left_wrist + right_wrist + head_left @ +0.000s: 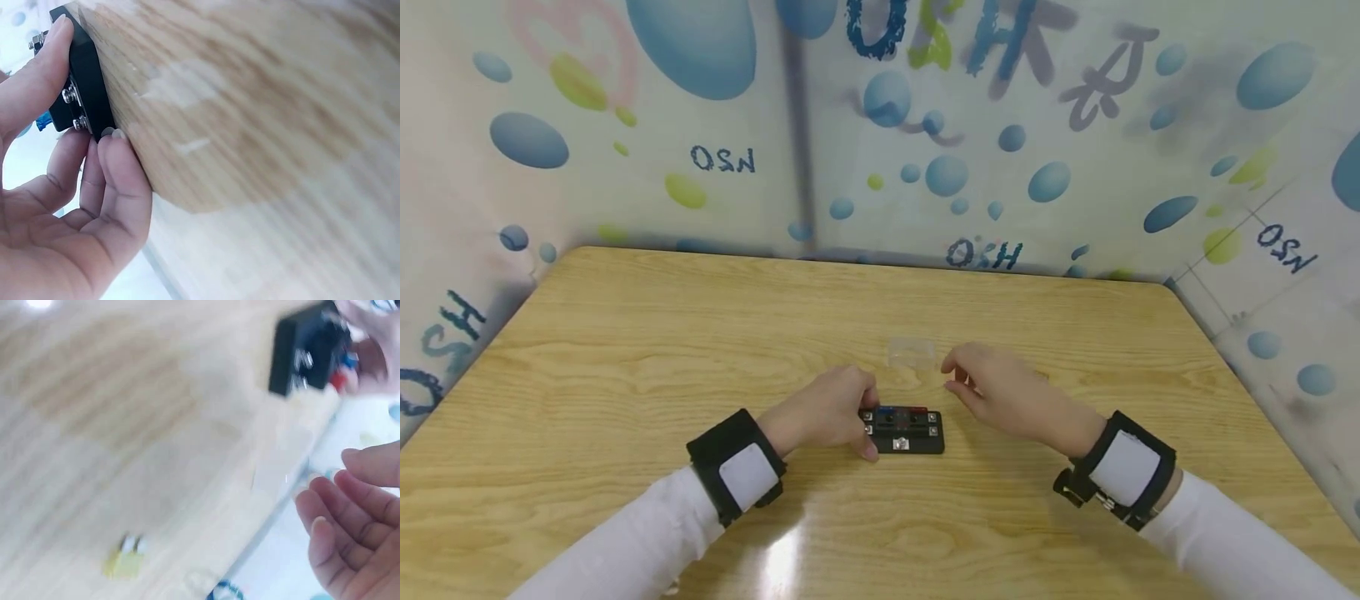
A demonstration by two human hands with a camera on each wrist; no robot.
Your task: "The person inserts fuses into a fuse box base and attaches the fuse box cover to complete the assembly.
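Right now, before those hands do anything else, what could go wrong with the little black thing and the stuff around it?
The left hand grips only one end of the black block, so it might twist if the other end gets pushed. The see-through piece near the right hand is hard to spot, so it could get knocked. The little yellow piece lies loose on the table, so it could get brushed away.

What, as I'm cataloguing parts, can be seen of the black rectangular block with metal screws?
The black rectangular block, seemingly plastic, has a raised middle, metal screws at both ends and the near edge, and blue and red pieces along its far side. It appears flat on the tan wooden table; the bare left hand grips its left end.
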